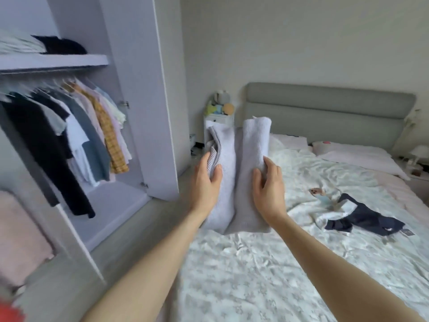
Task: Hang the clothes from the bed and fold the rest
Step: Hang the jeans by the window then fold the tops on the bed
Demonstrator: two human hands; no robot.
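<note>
grey padded headboard [329,105] at the far end, against the wall | two pink pillows [355,156] just in front of it | small white nightstand [218,126] far left of the headboard, soft toys [220,103] on top | white lamp [421,151] far right | grey floor [144,219] on the near left

Just two bare forearms in view, no sleeves anywhere up to the frame edge at 6 o'clock. Left hand [205,180] at roughly 11 o'clock of centre, right hand [270,182] at about 1 o'clock. No rings, watch or bracelets visible on either wrist. Short, plain nails, no polish as far as visible.
</note>
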